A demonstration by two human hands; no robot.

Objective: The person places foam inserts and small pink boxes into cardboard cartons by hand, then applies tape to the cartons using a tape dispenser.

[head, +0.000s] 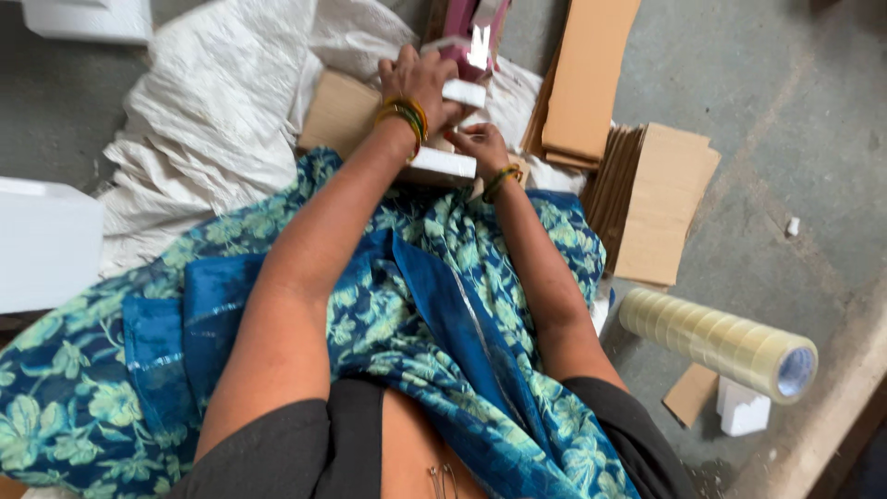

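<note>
White foam block (pixel 443 164) on lap, just before flattened cardboard stack (pixel 656 199). Right hand (pixel 480 148) clasps its far edge; left hand (pixel 420 83) grips smaller foam piece (pixel 464 92) beyond stack's near corner. Likely light, stiff, crumbly: hold broad faces, gently.

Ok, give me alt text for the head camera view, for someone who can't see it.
Seen from above, a seated person's left hand and right hand grip small white foam blocks over a lap draped in blue floral cloth. Flat cardboard pieces and a stack of clear tape rolls lie to the right on the concrete floor.
</note>
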